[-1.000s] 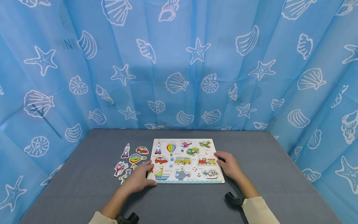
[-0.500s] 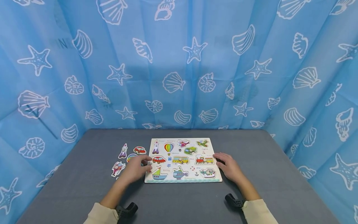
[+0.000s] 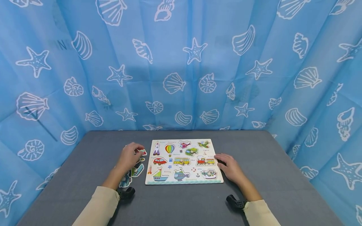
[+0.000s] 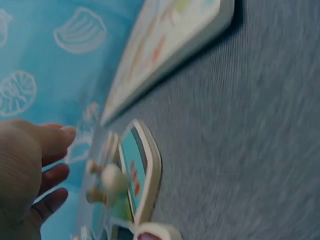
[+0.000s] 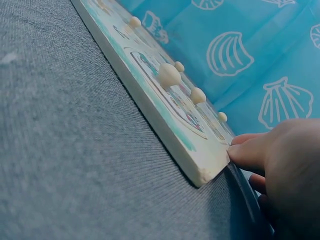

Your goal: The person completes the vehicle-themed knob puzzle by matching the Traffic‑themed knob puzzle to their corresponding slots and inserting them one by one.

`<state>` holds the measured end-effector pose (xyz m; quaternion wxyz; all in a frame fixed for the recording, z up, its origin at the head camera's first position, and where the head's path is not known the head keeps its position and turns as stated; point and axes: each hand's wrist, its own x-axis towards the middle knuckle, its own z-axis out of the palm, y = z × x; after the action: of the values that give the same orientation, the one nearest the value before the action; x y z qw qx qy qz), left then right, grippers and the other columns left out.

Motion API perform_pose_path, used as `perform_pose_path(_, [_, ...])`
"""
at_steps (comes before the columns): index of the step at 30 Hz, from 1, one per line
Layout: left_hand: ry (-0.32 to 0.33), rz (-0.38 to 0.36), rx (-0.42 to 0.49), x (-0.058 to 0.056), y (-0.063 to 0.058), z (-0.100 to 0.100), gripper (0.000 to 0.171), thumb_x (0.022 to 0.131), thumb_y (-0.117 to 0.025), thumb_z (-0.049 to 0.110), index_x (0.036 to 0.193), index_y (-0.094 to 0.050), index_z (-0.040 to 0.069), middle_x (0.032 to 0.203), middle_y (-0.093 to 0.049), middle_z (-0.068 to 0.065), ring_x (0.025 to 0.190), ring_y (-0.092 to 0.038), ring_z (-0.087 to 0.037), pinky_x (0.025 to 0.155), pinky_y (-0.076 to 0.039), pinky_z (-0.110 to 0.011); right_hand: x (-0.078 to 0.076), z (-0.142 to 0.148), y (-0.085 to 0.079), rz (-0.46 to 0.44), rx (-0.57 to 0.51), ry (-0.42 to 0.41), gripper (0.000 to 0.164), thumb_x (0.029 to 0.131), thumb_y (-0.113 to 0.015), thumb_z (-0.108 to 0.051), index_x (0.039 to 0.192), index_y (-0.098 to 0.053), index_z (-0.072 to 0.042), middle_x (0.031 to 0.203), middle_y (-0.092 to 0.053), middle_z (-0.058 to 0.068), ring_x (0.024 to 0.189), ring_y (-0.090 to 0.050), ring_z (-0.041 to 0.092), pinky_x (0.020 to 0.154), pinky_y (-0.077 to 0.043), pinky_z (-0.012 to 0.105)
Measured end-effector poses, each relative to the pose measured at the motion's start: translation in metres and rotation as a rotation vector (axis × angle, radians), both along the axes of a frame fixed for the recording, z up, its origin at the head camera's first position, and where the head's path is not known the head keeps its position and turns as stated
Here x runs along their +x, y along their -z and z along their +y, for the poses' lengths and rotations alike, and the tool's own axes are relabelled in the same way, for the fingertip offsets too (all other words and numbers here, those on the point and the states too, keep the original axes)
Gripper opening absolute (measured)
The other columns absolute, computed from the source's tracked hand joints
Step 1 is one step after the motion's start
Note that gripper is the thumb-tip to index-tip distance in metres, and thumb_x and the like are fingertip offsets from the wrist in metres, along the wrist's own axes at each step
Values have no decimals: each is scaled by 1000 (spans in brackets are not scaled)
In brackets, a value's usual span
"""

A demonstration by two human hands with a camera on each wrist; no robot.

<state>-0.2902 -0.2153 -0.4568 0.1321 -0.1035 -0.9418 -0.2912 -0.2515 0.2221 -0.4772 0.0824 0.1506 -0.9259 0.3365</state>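
A wooden peg puzzle board [image 3: 167, 166] with vehicle pictures lies flat on the table. Several loose knobbed pieces are at its left. My left hand [image 3: 128, 159] reaches over them, its fingertips by the red car piece [image 3: 144, 152]. The left wrist view shows this hand [image 4: 30, 167] with parted fingers and nothing between them. Nearer me is the sailboat piece [image 3: 137, 170], partly covered by the hand. Other pieces are hidden under the hand and wrist. My right hand [image 3: 230, 167] rests against the board's right edge, thumb [image 5: 245, 153] touching it near the corner.
A grey cloth covers the table [image 3: 181, 207]. Behind it and at both sides hangs a blue curtain [image 3: 181, 103] with white shells and starfish. Black straps with curved black parts sit on both wrists, the right strap [image 3: 236, 201] just below the sleeve's hand.
My left hand has left the board's left edge and moved left and away over the loose pieces. The right hand stays at the board's right edge. The head view has shifted slightly.
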Motion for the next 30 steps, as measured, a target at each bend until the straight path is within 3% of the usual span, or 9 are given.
perform_pose_path(4, [-31,0,-61,-10,6,-8,18,89,-72,13,106,-72,8,104,-63,-9,95,-58,-28,78,-48,-48,-1,-1,1,-11,1,3,36,93,-60,-3,129,-60,3,135,-53,25,131,-38,45,103,-29,61])
perform_pose_path(8, [-74,-60,-114,-18,8,-12,25,88,-73,16,110,-71,5,112,-62,-15,104,-56,-35,85,-45,-53,-1,0,1,-14,-2,11,36,93,-60,-2,129,-60,2,135,-53,25,131,-39,45,103,-30,61])
perform_pose_path(15, [-94,-134,-161,-23,6,-10,25,88,-72,16,109,-71,3,103,-64,-13,97,-57,-33,83,-45,-51,0,0,1,-6,-9,11,35,93,-61,-1,128,-61,2,134,-54,24,131,-40,44,104,-29,59])
perform_pose_path(20, [-110,-132,-147,-26,5,-9,18,87,-72,14,102,-73,4,96,-65,-10,92,-56,-30,80,-45,-49,-3,0,2,3,-10,6,36,93,-60,-1,128,-61,3,134,-54,25,130,-40,45,104,-30,60])
perform_pose_path(30, [-157,-123,-73,-22,4,-7,17,89,-72,18,100,-72,5,100,-64,-13,98,-57,-33,84,-45,-51,-2,1,1,5,-12,7,35,92,-61,-1,127,-61,3,133,-54,25,130,-40,45,103,-30,60])
